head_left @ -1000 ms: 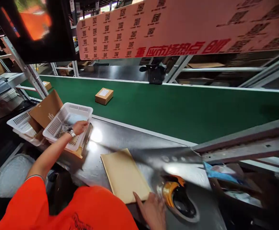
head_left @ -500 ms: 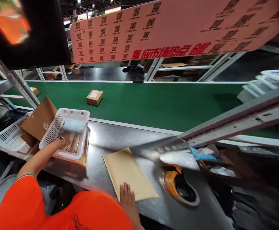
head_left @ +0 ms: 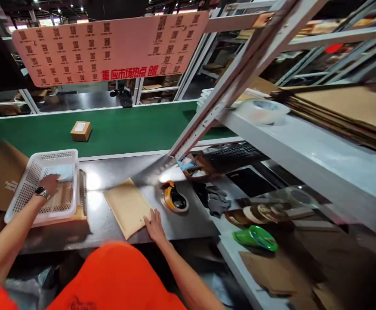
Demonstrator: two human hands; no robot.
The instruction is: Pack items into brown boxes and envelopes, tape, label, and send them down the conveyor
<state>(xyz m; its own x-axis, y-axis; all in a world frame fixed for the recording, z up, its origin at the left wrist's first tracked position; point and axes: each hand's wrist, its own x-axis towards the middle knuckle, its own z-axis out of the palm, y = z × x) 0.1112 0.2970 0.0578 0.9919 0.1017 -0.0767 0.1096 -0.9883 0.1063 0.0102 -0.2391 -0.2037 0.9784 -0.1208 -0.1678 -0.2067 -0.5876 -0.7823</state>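
Packing bench, head view. The left hand (head_left: 50,184) is reaching into the white perforated basket (head_left: 23,200), its fingers curling down onto a pale flat item (head_left: 62,171) at the basket's far end; whether they are gripping it cannot be told. The right hand (head_left: 155,224) is lying flat, fingers released, touching the near right corner of the padded kraft envelope (head_left: 127,206), whose long axis is running away from the person, just left of the orange tape dispenser (head_left: 174,199)
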